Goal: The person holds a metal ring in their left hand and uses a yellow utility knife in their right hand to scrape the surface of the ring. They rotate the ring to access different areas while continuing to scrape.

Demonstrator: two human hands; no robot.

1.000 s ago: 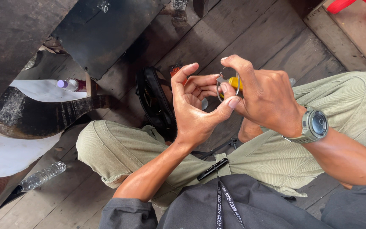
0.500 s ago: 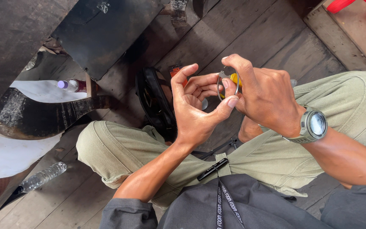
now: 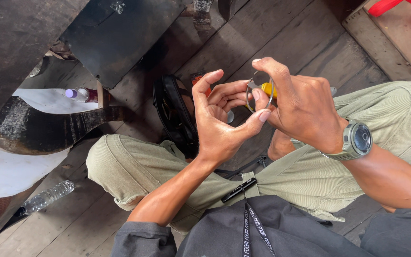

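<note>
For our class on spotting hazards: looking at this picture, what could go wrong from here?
1. The small metal ring is pinched only by fingertips of the left hand and right hand; it might slip and fall.
2. The plank floor below shows gaps, so a dropped ring could be hard to recover.

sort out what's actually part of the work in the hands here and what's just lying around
In hand:
- thin metal ring, gripped by the right hand
- yellow-handled tool, in the right hand's fingers
- left hand, steadying the ring

Lying about:
- black bag on the floor
- clear plastic bottle
- purple-capped bottle
- black pen on the lap
</note>
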